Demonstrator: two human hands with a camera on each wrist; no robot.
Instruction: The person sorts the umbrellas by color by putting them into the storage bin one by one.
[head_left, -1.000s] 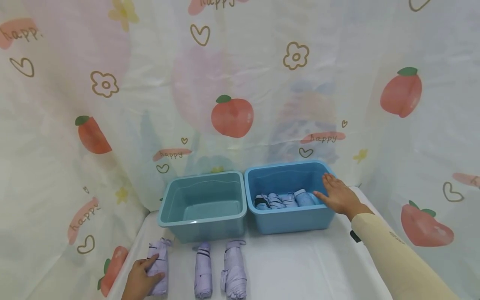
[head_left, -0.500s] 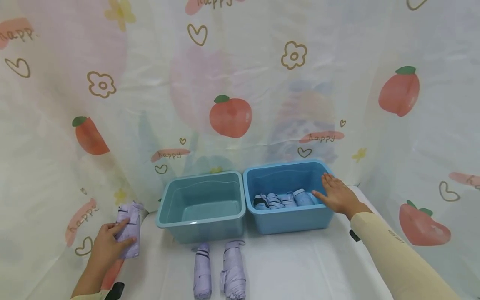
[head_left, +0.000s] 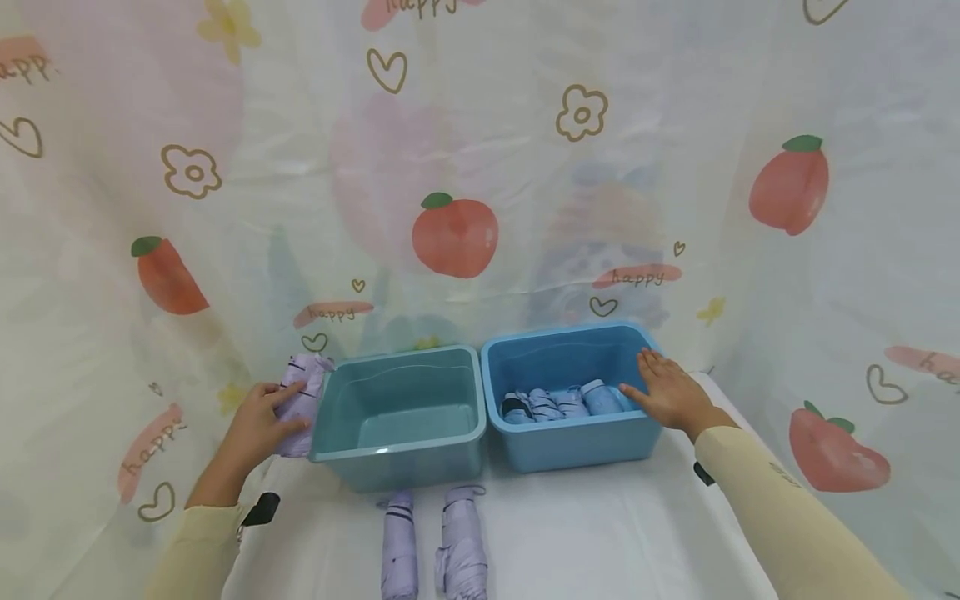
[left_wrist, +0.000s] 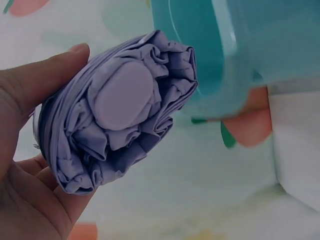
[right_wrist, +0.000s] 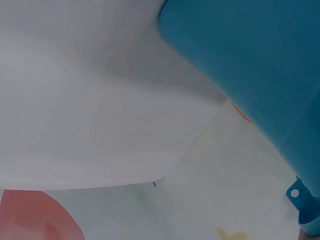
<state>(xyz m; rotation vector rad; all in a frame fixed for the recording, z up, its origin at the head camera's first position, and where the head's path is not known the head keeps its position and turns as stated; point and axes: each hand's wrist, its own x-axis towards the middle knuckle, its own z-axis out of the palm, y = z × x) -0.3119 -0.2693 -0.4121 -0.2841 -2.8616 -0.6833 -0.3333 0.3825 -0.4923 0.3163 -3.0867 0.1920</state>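
Observation:
My left hand grips a folded lilac compact umbrella between thumb and fingers, raised at the left side of the grey-green bin. In the left wrist view the umbrella's pale oval end cap faces the camera, ringed by crumpled cloth. That bin has nothing inside. My right hand rests with straight fingers on the right rim of the blue bin; several rolled light-blue umbrellas lie in it. The right wrist view shows that bin's outer wall, with the hand mostly out of frame.
Two more folded lilac umbrellas, a slim one and a fuller one, lie on the white tablecloth in front of the bins. A printed curtain hangs close behind the bins and along both sides.
My left hand has lifted the lilac umbrella off the table, swung it out left, then brought it up and right to the grey-green bin's side. The right hand has stayed on the blue rim.

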